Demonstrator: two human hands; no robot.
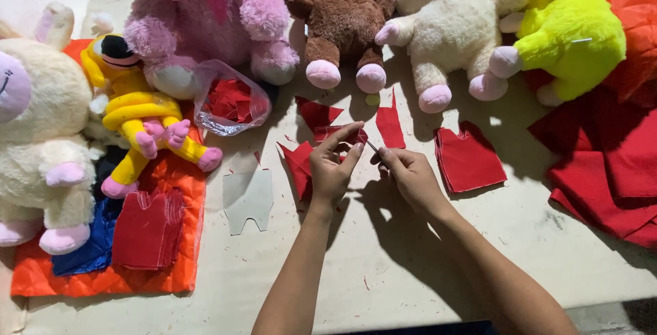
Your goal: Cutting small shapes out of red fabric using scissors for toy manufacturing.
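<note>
Evidently the left hand (331,171) pinches a red cloth piece (340,134); the right hand (409,176) grips something thin, unidentifiable; toy heads are cropped.

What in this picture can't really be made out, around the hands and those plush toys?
- Head view: the thin item pinched by the right hand is too small to identify.
- The red fabric piece held by the left hand is partly covered by its fingers.
- The pink plush toy and brown plush toy lose their heads to the top edge.
- The clear bag blurs the red scraps inside.
</note>
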